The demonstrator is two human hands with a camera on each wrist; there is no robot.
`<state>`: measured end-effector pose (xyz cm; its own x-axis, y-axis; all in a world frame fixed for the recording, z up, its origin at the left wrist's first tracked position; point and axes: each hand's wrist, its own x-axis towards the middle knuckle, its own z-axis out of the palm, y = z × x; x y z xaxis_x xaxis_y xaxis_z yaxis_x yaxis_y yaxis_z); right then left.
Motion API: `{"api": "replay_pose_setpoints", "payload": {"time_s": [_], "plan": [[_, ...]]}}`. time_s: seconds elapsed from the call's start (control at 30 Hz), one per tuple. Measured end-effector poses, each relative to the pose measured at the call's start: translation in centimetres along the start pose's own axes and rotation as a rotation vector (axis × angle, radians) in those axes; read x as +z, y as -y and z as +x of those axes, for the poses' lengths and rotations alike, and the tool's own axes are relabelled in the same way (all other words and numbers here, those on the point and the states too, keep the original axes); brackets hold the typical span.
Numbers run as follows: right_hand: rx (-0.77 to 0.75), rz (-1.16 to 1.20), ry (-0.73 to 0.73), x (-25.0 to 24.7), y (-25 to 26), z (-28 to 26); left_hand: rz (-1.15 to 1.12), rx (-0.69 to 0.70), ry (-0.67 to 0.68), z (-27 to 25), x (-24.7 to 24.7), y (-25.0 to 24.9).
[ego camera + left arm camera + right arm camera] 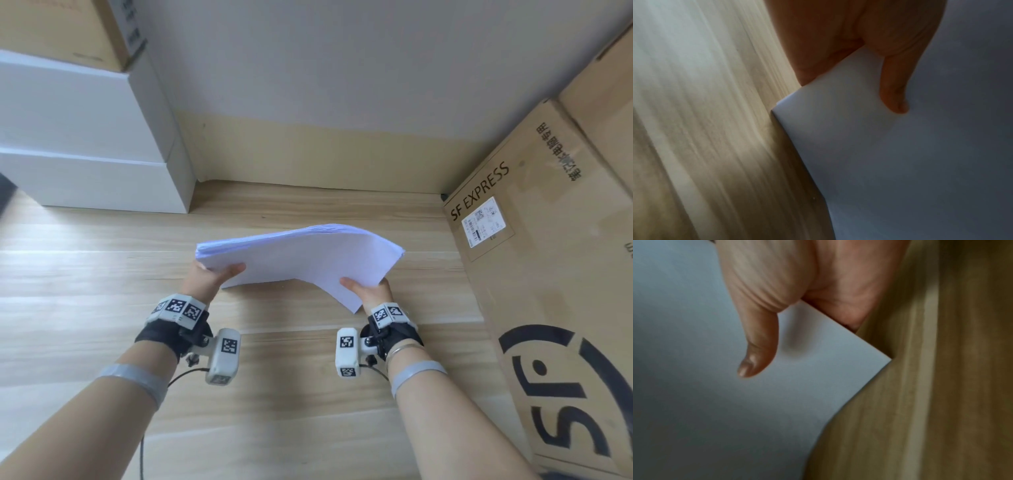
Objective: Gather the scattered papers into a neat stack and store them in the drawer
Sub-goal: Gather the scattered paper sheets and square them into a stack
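Observation:
A stack of white papers is held up above the wooden table, bowed upward in the middle. My left hand grips its near left corner, thumb on top and fingers hidden underneath. My right hand grips the near right corner the same way. The left wrist view shows the left hand's thumb lying on the papers. The right wrist view shows the right hand's thumb pressed on the papers. No drawer is in view.
Two white boxes are stacked at the back left with a cardboard box on top. A big SF Express cardboard box stands along the right. A grey wall closes the back of the table.

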<state>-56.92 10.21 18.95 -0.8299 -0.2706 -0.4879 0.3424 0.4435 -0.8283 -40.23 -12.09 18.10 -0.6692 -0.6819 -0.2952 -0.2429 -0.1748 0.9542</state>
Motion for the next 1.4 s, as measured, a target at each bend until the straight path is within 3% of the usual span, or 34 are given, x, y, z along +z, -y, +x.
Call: {"api": "replay_pose_setpoints", "payload": {"time_s": [0.1, 0.2, 0.3, 0.43, 0.57, 0.67, 0.73, 0.83, 0.9, 1.0, 1.07, 1.13, 1.3, 1.4], "plan": [[0.013, -0.008, -0.062, 0.5, 0.7, -0.2, -0.035, -0.019, -0.062, 0.1, 0.5, -0.1], [-0.094, -0.064, -0.104, -0.3, 3.1, 0.1, -0.091, -0.024, -0.169, 0.9, 0.1, -1.1], [-0.200, -0.195, -0.086, -1.5, 7.1, -0.3, -0.056, 0.134, -0.216, 1.5, -0.5, -3.3], [-0.328, -0.476, -0.025, -2.1, 12.5, -1.7, 0.225, 0.287, -0.260, 2.3, -1.2, -7.3], [-0.482, -0.746, 0.062, -1.3, 16.1, -3.6, 0.627, 0.288, 0.043, 2.2, -0.6, -11.4], [-0.564, -0.852, 0.105, -0.7, 18.1, -5.0, 0.710, 0.241, 0.247, 1.7, -0.1, -13.4], [-0.607, -0.907, 0.121, -0.5, 18.9, -5.6, 0.699, 0.242, 0.301, 1.5, -0.1, -13.7], [-0.649, -0.831, 0.077, -0.6, 19.0, -5.6, 0.582, 0.246, 0.239, 1.1, -0.1, -12.5], [-0.662, -0.743, -0.038, -1.2, 18.3, -5.0, 0.489, 0.231, 0.165, 0.5, 0.1, -11.5], [-0.617, -0.379, -0.121, -1.7, 16.6, -4.2, 0.315, 0.180, 0.093, 0.0, 0.1, -10.0], [-0.525, -0.074, -0.022, -1.4, 15.1, -4.2, 0.226, 0.144, 0.077, -0.1, 0.1, -9.0], [-0.424, 0.085, 0.072, -0.6, 13.6, -4.2, 0.194, 0.124, 0.064, -0.2, 0.3, -8.2], [-0.263, 0.084, 0.106, 0.7, 11.6, -4.8, 0.094, 0.150, 0.040, -0.9, 1.2, -7.0], [-0.248, 0.124, 0.098, 0.7, 10.9, -5.0, 0.080, 0.153, 0.049, -1.8, 1.1, -6.4]]}}
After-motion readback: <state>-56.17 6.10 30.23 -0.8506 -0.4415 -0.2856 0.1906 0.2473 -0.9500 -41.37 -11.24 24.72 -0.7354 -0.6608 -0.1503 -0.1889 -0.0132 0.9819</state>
